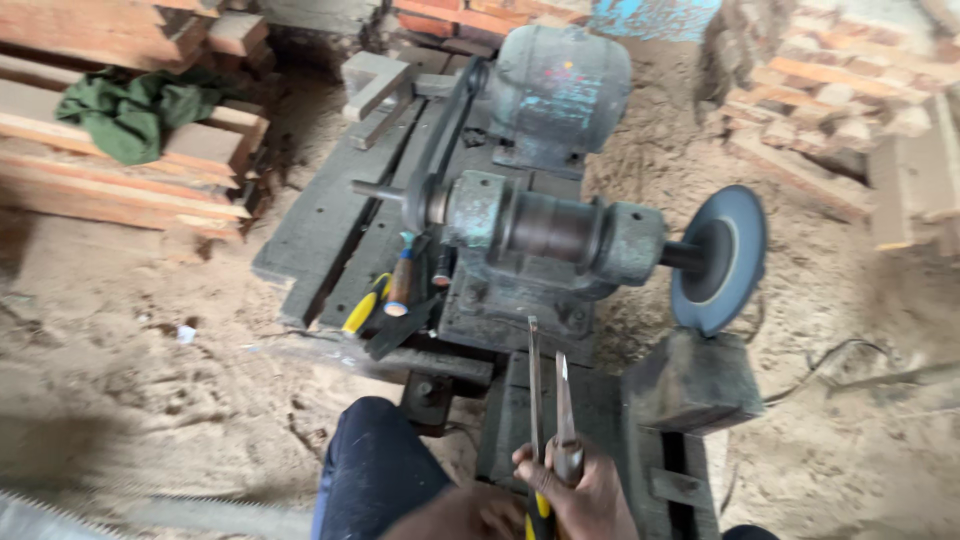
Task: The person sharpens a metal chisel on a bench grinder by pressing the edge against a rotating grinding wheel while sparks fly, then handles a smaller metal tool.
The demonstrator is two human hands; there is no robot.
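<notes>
Chisels (548, 400) held upright before a belt-driven grinder (545, 225).
Right hand (580, 490) clenches both chisels; left hand (470, 515) grip unclear. Sawdust floor (110, 340), dark plank surface (330, 210), stacked timber (120, 180), grinding wheel (720, 258) at right.

You have a single view, from the camera on your head, looking steeply down and forward. Your hand (575, 490) and knee (375, 470) sit close at the near edge; the grinding machine (545, 235) fills the middle; stacked timber (120, 190) lies far left.
</notes>
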